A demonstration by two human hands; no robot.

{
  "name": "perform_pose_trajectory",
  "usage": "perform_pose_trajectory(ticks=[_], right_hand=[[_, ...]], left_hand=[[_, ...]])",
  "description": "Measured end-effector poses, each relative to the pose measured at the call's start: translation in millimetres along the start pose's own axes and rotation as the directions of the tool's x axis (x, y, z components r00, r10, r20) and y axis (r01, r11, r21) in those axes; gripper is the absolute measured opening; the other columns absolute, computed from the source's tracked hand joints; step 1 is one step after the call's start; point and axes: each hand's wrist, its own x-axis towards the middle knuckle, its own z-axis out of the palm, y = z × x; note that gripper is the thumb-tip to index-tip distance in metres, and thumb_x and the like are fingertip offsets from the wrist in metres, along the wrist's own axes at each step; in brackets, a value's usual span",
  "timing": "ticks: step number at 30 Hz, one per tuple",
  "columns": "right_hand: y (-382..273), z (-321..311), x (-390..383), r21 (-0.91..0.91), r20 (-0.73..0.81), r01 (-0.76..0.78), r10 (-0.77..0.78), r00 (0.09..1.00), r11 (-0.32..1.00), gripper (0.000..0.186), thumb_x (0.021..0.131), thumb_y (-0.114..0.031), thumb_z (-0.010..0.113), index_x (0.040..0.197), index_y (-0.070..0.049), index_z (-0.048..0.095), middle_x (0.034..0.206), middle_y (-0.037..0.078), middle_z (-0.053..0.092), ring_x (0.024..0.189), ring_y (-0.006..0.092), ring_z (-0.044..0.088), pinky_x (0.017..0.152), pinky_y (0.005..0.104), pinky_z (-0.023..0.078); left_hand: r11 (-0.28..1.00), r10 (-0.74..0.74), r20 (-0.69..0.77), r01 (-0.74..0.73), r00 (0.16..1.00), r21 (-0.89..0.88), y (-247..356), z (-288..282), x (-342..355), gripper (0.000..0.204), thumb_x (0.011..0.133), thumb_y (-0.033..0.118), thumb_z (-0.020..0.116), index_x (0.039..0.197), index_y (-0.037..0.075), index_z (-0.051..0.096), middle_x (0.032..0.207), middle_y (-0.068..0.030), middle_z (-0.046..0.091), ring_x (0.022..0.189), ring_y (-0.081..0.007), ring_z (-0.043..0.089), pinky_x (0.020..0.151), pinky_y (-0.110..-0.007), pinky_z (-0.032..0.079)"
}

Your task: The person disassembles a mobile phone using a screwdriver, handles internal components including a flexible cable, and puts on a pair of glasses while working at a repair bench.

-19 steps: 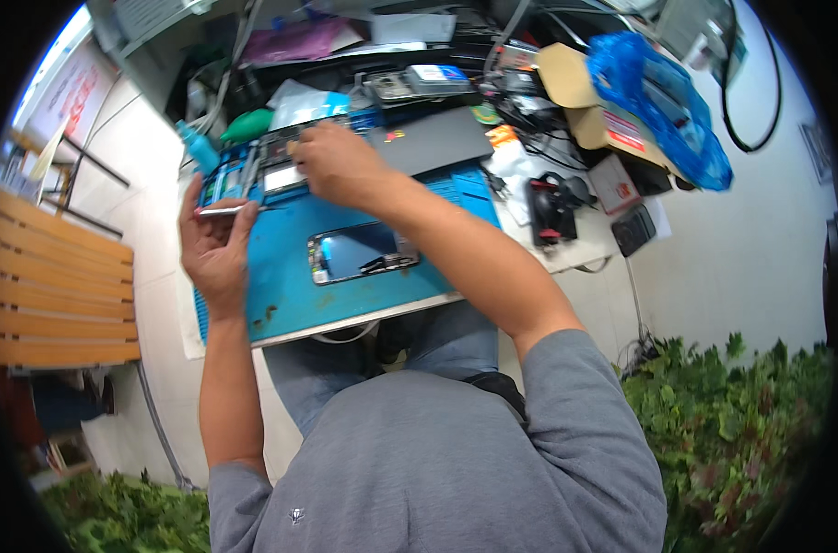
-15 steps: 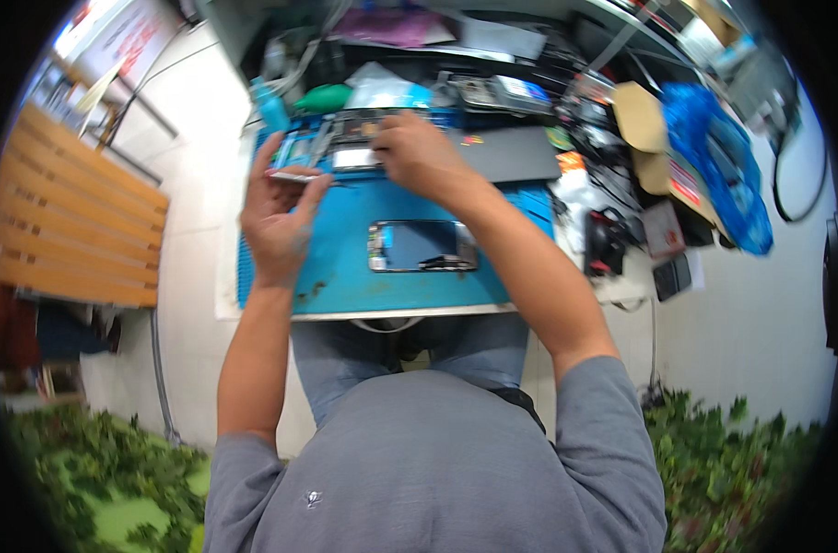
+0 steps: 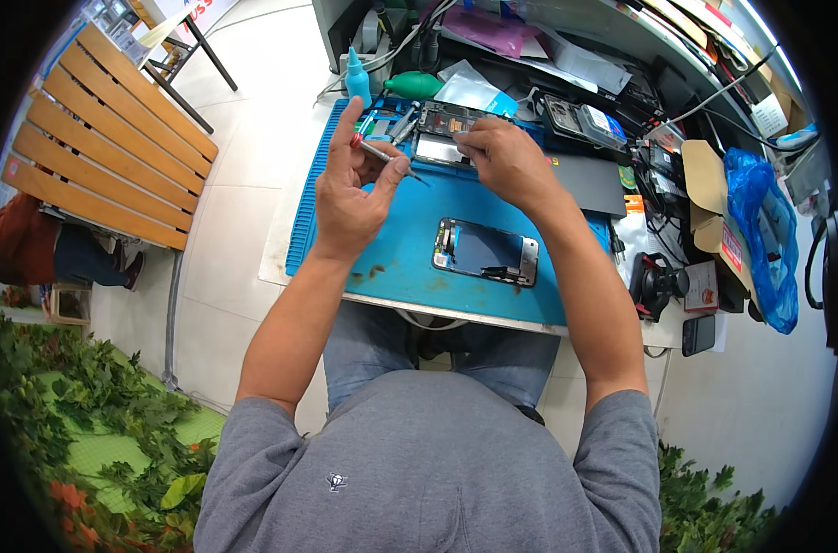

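Note:
My left hand holds a thin screwdriver with a red cap, its tip pointing right and down. My right hand rests with its fingertips on an opened phone body at the far side of the blue work mat. A detached phone screen frame lies flat on the mat, nearer to me and apart from both hands.
A blue squeeze bottle and a green air blower stand behind the mat. More phones, cables and a grey pad crowd the right. A blue plastic bag and cardboard box sit far right. A wooden bench is left.
The view has swung so the desk sits more central. My left hand has lifted the screwdriver closer to my right hand, which has stayed on the opened phone body.

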Motion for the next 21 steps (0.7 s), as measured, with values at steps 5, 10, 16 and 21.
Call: perform_pose_trajectory(ticks=[5, 10, 16, 21], right_hand=[[-33, -37, -29, 0.04, 0.03, -0.089, 0.088, 0.996, 0.995, 0.02, 0.103, -0.014, 0.072, 0.114, -0.001, 0.083, 0.108, 0.016, 0.077, 0.112, 0.0387, 0.073, 0.095, 0.0508, 0.059], [-51, -33, -83, 0.106, 0.106, -0.018, 0.007, 0.994, 0.994, 0.027, 0.099, -0.014, 0.078, 0.123, -0.002, 0.08, 0.116, 0.018, 0.075, 0.115, 0.039, 0.07, 0.1, 0.0502, 0.057], [-64, -19, -92, 0.176, 0.206, -0.114, 0.077, 0.976, 0.978, 0.039, 0.093, -0.019, 0.085, 0.128, -0.002, 0.078, 0.117, 0.016, 0.071, 0.117, 0.0376, 0.068, 0.103, 0.0482, 0.056], [-65, -14, -84, 0.215, 0.257, -0.157, 0.099, 0.961, 0.964, 0.038, 0.09, -0.019, 0.086, 0.123, -0.001, 0.079, 0.112, 0.016, 0.07, 0.111, 0.0373, 0.07, 0.099, 0.0478, 0.057]], left_hand=[[0.963, 0.048, 0.201, -0.098, 0.978, 0.249, 14, -12, -12, 0.087, 0.104, -0.001, 0.079, 0.177, 0.007, 0.032, 0.103, -0.0067, 0.079, 0.089, -0.0118, 0.076, 0.085, -0.029, 0.062], [0.977, -0.067, 0.316, -0.002, 0.946, 0.213, 18, -17, -23, 0.089, 0.104, -0.002, 0.078, 0.178, 0.009, 0.03, 0.102, -0.0066, 0.079, 0.09, -0.0119, 0.076, 0.086, -0.03, 0.063], [0.987, -0.151, 0.242, 0.161, 0.959, -0.021, 23, -10, -20, 0.093, 0.104, -0.002, 0.078, 0.179, 0.01, 0.025, 0.105, -0.009, 0.078, 0.093, -0.015, 0.077, 0.087, -0.032, 0.065], [0.979, -0.191, 0.226, 0.203, 0.955, -0.029, 23, -3, -29, 0.094, 0.104, -0.002, 0.079, 0.179, 0.009, 0.024, 0.107, -0.0095, 0.078, 0.095, -0.0153, 0.078, 0.088, -0.033, 0.066]])
